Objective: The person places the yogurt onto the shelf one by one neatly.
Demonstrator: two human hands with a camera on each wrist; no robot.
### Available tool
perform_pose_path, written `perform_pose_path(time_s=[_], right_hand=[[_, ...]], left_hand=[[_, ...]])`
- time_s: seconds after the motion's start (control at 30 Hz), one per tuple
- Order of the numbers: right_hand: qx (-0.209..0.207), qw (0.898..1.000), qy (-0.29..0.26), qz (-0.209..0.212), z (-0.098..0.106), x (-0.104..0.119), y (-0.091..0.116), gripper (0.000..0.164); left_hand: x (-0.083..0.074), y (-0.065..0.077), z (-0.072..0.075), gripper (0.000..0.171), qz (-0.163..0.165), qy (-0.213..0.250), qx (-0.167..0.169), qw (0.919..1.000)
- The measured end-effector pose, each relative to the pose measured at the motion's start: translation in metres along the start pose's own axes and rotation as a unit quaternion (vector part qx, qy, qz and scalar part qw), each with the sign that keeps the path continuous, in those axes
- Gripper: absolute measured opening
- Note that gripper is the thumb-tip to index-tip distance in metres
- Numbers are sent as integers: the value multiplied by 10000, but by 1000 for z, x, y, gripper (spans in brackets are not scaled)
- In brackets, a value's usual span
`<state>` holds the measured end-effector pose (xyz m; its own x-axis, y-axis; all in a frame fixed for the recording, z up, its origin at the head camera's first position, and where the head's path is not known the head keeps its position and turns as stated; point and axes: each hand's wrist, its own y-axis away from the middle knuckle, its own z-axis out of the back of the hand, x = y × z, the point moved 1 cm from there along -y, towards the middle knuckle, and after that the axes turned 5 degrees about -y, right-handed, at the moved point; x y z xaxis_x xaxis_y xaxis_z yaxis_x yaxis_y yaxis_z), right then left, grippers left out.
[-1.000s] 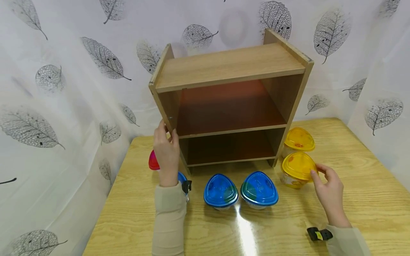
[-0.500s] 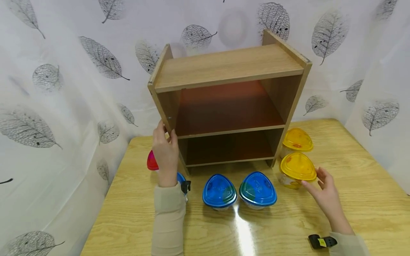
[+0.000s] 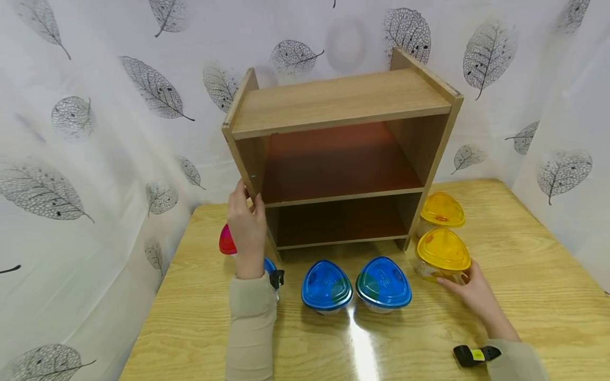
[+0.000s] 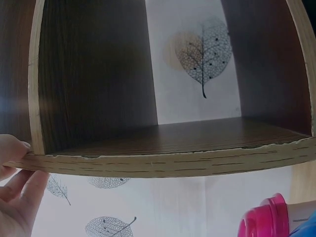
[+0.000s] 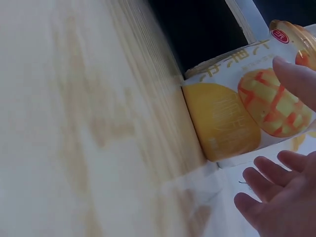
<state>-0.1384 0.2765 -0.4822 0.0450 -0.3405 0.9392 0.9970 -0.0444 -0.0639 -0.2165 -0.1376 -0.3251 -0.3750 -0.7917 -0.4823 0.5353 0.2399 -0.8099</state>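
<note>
A small wooden shelf unit (image 3: 343, 103) stands at the table's back. My left hand (image 3: 246, 233) grips the front edge of its left side panel, with fingers outside and thumb inside; the left wrist view shows these fingers (image 4: 30, 195) at the panel (image 4: 173, 165). My right hand (image 3: 476, 296) is at the lower right of the nearer yellow-lidded tub (image 3: 443, 248). In the right wrist view, its thumb lies over the printed tub wall (image 5: 227, 118) and its loosely extended fingers (image 5: 269, 180) stand apart below the tub. Whether the thumb touches is unclear.
Another yellow-lidded tub (image 3: 442, 209) stands behind, beside the shelf's right side. Two blue-lidded tubs (image 3: 326, 286) are in front of the shelf. A third blue lid (image 3: 269, 266) and a pink-lidded tub (image 3: 227, 241) are partly hidden by my left arm. Leaf-print curtain surrounds the table.
My right hand has come off the yellow lid's right rim, then moved down and left to the tub's lower front. My left hand keeps its grip on the shelf panel.
</note>
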Motion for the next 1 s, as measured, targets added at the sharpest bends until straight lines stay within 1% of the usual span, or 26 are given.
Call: perform_pose_path(time_s=[0.07, 0.2, 0.3, 0.37, 0.47, 0.63, 0.83, 1.0], right_hand=[[-4, 9998, 48, 173, -2, -3, -3, 78], [-13, 9982, -41, 593, -7, -7, -7, 70], [-49, 9971, -174, 734, -9, -10, -9, 63], [-91, 9968, -200, 767, -10, -10, -10, 58], [-134, 9964, -269, 797, -12, -10, -11, 55], [-182, 9969, -253, 718, -13, -8, -13, 55], [-266, 9979, -75, 591, -13, -11, -13, 52], [-371, 9975, 46, 601, -14, -11, -13, 55]], left_hand=[[0, 0, 0, 37, -8, -14, -16, 10000], [0, -1, 0, 35, -72, -31, -62, 10000], [1, -1, 0, 35, -107, -19, -61, 9999], [1, -1, 0, 35, -111, -1, -51, 9999], [1, -1, 1, 35, -89, 9, -36, 10000], [0, -1, 2, 35, -58, 1, -13, 10000], [0, 0, 2, 36, -28, -41, 47, 10000], [1, -1, 2, 37, -4, -59, 90, 9999]])
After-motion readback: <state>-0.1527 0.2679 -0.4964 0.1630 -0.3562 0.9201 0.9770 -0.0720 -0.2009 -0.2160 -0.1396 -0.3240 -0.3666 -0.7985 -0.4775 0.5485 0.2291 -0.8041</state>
